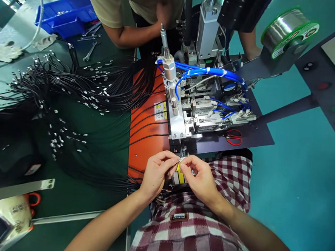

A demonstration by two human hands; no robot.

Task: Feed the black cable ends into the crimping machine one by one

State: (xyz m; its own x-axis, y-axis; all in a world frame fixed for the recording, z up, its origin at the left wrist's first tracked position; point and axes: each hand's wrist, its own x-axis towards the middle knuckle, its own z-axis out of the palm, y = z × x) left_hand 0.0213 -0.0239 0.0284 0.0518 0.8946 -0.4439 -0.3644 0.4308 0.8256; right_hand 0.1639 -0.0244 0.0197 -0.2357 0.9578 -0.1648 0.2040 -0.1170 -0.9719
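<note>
My left hand (157, 172) and my right hand (200, 176) meet just below the front of a small metal machine (191, 111). Both pinch a tiny metal piece (179, 163) between thumb and fingertips; it is too small to name for sure. A yellow warning label (179, 177) on the machine's front shows between the hands. Black wires (147, 130) run from the left over the orange plate (144, 139) toward my left hand.
A big spread of black cables with metal ends (67, 93) covers the green bench. Another person (134, 13) leans in at the top. A blue bin (66, 15), wrenches (89, 50), red scissors (234, 138) and a solder spool (289, 30) lie around.
</note>
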